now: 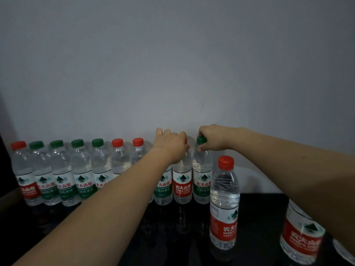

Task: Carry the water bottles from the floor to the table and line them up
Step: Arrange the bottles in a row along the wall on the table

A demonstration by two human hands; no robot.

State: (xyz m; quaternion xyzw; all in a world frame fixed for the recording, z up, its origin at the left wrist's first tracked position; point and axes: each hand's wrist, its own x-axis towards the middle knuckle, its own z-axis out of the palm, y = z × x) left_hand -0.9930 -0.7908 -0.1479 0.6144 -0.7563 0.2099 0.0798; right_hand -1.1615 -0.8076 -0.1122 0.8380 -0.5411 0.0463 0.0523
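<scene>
Two upright bottles at the row's end are held from above: the red-capped bottle (182, 181) is gripped by the left hand (171, 144), and the cap of the green-capped bottle (202, 179) is pinched by the right hand (213, 138).

Two bare forearms and hands, as I see them from the head camera.

I see no sleeve on either arm as far as the view reaches; my left hand (171, 144) and right hand (213, 138) wear no gloves, rings, watch or bands that I can make out. Short, unpainted nails show on the right hand's fingertips; the dim light hides finer detail.
</scene>
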